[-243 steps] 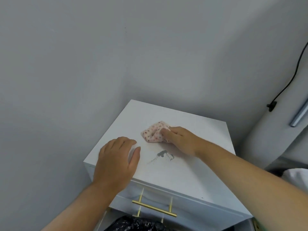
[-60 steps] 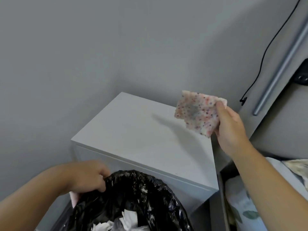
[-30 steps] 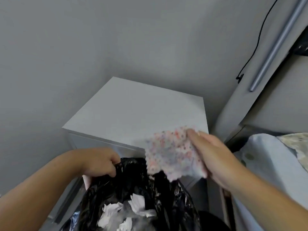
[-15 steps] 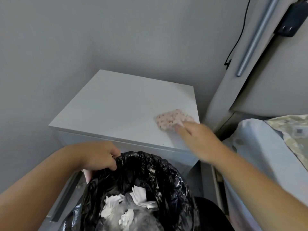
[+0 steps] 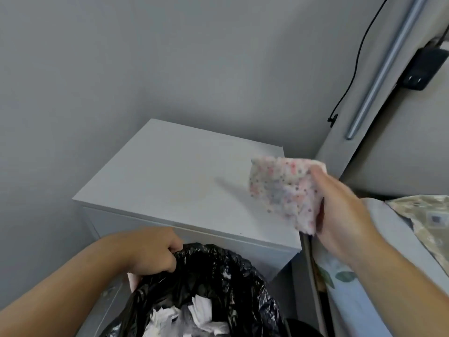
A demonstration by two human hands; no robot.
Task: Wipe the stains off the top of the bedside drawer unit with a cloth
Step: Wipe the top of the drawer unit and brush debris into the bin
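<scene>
The white bedside drawer unit (image 5: 184, 181) stands in the corner, and its top shows no dark stain, only a faint pale mark near the middle. My right hand (image 5: 340, 215) holds a pink spotted cloth (image 5: 284, 190) in the air above the unit's right front corner; the cloth hangs unfolded with a greyish smudge. My left hand (image 5: 155, 251) grips the rim of a bin lined with a black bag (image 5: 218, 276), just in front of the unit. The unit's drawer front is hidden behind the bin.
Crumpled white paper (image 5: 194, 317) lies inside the bin. A bed with a pale floral sheet (image 5: 359, 288) is close on the right. A black cable (image 5: 352, 69) and a grey metal bar (image 5: 379, 76) run along the headboard at upper right. Grey walls close the left and back.
Half a second ago the cloth was pressed flat on the unit's right front corner; now my right hand has lifted it into the air. My left hand keeps holding the bin bag.
</scene>
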